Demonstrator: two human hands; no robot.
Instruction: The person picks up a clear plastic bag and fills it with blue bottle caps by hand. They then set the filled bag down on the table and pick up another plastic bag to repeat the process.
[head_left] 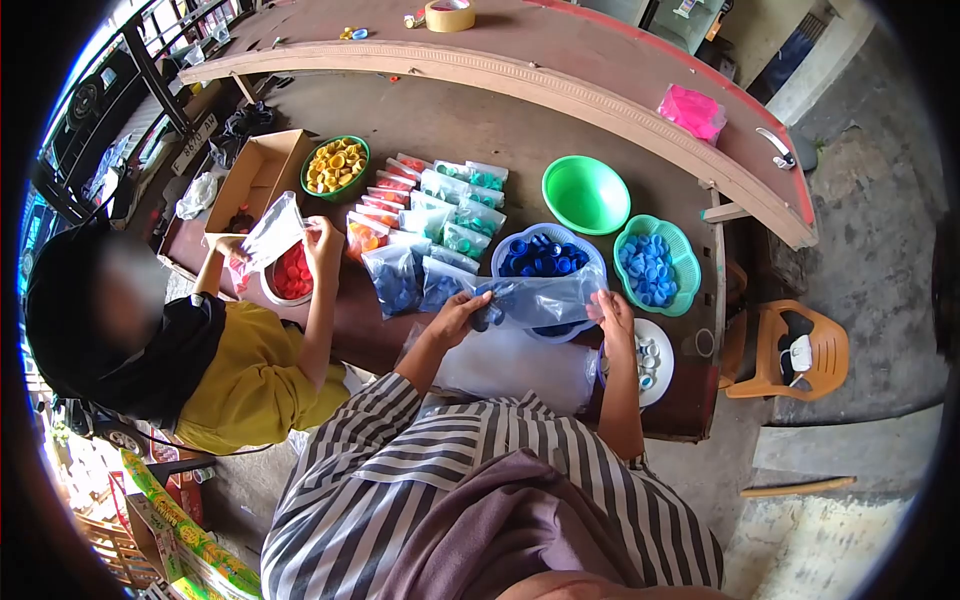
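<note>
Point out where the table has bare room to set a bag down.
Bare table runs behind the green bowl and the yellow-cap bowl, up to the raised curved ledge. Crowded: the filled bags, blue-cap basin and teal basket fill the front, where both hands hold a plastic bag.

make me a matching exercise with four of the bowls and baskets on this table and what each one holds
Things:
1. dark green round plastic bowl
2. bright green round plastic bowl
3. teal scalloped plastic basket
4. white round plastic bowl

Contents:
A. light blue bottle caps
B. yellow and orange bottle caps
C. white and pale caps
D. nothing

Pairs: 1-B, 2-D, 3-A, 4-C
</note>
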